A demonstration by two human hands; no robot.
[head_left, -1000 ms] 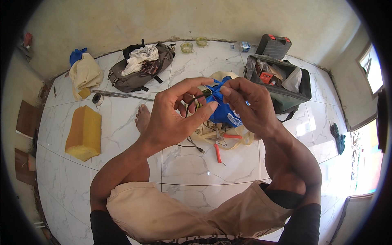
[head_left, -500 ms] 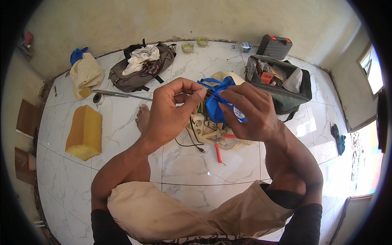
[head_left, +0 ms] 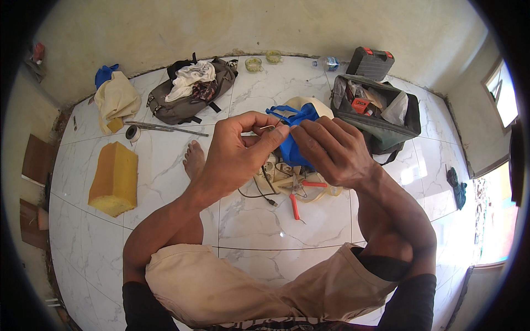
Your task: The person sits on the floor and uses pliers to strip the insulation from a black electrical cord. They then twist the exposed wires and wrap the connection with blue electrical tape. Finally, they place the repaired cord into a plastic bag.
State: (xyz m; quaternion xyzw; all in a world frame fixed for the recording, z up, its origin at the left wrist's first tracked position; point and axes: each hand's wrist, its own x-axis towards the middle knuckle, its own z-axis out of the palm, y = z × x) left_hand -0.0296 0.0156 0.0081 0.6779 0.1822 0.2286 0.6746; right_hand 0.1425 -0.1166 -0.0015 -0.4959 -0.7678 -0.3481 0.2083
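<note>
My left hand is closed, thumb and forefinger pinching a thin wire whose pale end shows above the thumb. Its fingertips almost meet those of my right hand, which is also closed, pinching at the wire; the exact grip is hidden behind the fingers. Just beyond the hands lies a blue cloth bag. Below them on the floor are a white power strip, partly covered, a dark cable with a plug, and red-handled pliers.
A yellow foam block stands at left, near a tape roll and metal rods. Farther back are a grey backpack, glass cups and a plastic bottle. An open tool bag and black case stand at right.
My right hand's fingertips have come together and moved slightly left and down, closer to my left fingertips. A pale wire end now shows above my left thumb.
</note>
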